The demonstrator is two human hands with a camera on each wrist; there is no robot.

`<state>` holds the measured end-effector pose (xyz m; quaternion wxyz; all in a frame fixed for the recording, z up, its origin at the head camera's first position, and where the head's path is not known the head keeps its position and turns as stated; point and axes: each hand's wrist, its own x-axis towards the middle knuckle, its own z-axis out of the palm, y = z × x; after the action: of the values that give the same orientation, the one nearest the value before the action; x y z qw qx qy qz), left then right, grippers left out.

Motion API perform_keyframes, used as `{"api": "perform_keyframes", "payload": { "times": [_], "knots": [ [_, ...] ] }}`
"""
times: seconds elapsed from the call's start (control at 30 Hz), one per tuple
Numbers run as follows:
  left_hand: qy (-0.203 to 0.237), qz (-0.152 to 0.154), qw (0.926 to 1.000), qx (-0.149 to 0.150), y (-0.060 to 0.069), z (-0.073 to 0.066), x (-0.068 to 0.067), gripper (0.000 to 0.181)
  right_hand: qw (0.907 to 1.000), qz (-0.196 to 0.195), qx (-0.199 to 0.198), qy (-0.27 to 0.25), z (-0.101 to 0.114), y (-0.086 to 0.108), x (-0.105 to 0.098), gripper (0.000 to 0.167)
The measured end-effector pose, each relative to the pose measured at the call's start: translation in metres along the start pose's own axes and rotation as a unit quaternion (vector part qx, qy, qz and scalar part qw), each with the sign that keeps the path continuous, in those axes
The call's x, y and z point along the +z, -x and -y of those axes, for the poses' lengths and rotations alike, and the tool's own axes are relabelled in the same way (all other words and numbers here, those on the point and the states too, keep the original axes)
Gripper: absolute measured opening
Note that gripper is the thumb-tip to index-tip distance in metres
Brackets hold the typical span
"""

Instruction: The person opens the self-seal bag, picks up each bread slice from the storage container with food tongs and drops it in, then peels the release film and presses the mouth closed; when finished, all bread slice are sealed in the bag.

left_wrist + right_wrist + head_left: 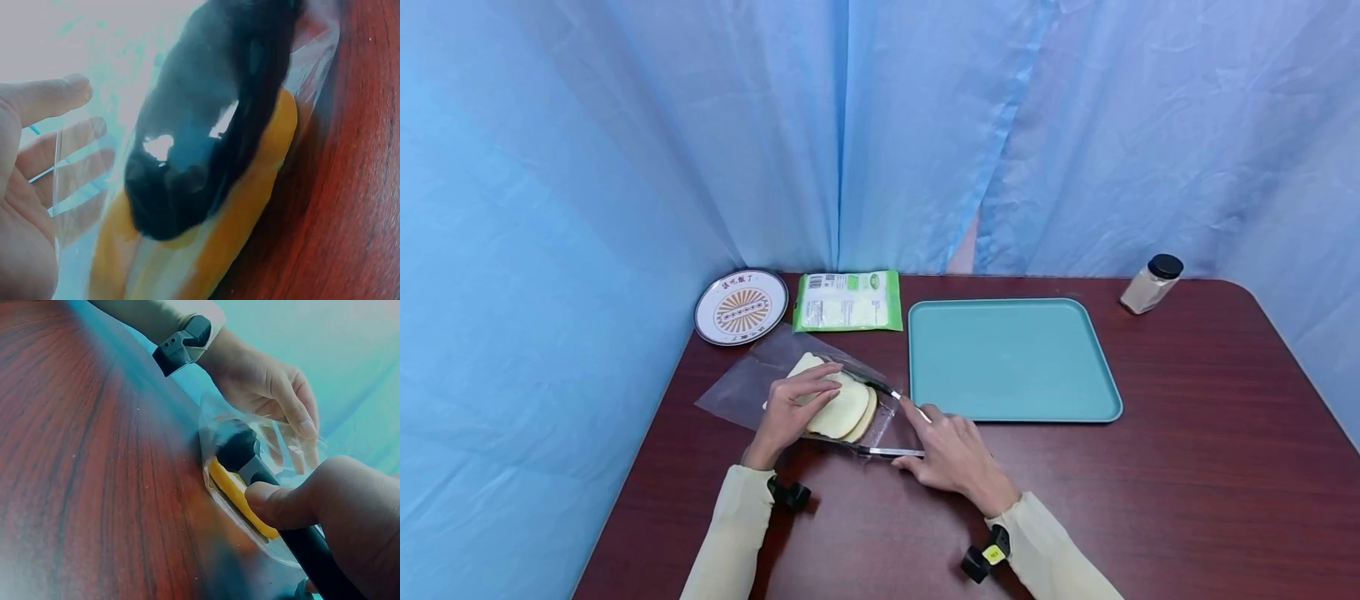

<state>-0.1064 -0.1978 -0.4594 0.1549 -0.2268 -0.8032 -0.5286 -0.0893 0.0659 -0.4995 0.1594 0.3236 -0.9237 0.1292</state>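
Observation:
Pale bread slices [841, 408] lie stacked in a clear plastic bag [737, 387] at the left of the table. My right hand [953, 454] grips a pair of tongs [891, 452], thumb on one arm and fingers on the other. The tongs' black heads reach into the bag along both sides of the bread; the near head [187, 125] looks large in the left wrist view, against the brown crust [250, 194]. My left hand [790, 417] is over the bag, its fingers fairly straight and seen through the film, the thumb apart from them.
A teal tray [1011, 358] lies right of the bag. Behind the bag are a patterned plate [741, 307] and a green-and-white packet [848, 301]. A black-lidded jar [1152, 284] stands at the far right. Blue curtains [910, 133] border the table.

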Motion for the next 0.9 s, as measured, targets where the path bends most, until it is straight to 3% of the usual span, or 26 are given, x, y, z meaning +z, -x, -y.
{"api": "perform_keyframes", "payload": {
  "times": [0.3,0.67,0.9],
  "knots": [
    [-0.005,-0.009,0.9997,0.021,0.000,0.001,0.001,0.012,0.9997,0.020,0.010,0.009,0.003,-0.001,-0.002,0.091],
    [-0.012,-0.006,0.9999,0.002,0.000,0.001,-0.001,0.011,0.9994,0.019,0.027,0.011,-0.001,0.003,-0.010,0.095],
    [-0.003,-0.005,1.0000,0.002,0.000,0.001,-0.002,0.012,0.9998,-0.003,0.012,0.017,-0.009,0.011,-0.019,0.097]
  ]
}}
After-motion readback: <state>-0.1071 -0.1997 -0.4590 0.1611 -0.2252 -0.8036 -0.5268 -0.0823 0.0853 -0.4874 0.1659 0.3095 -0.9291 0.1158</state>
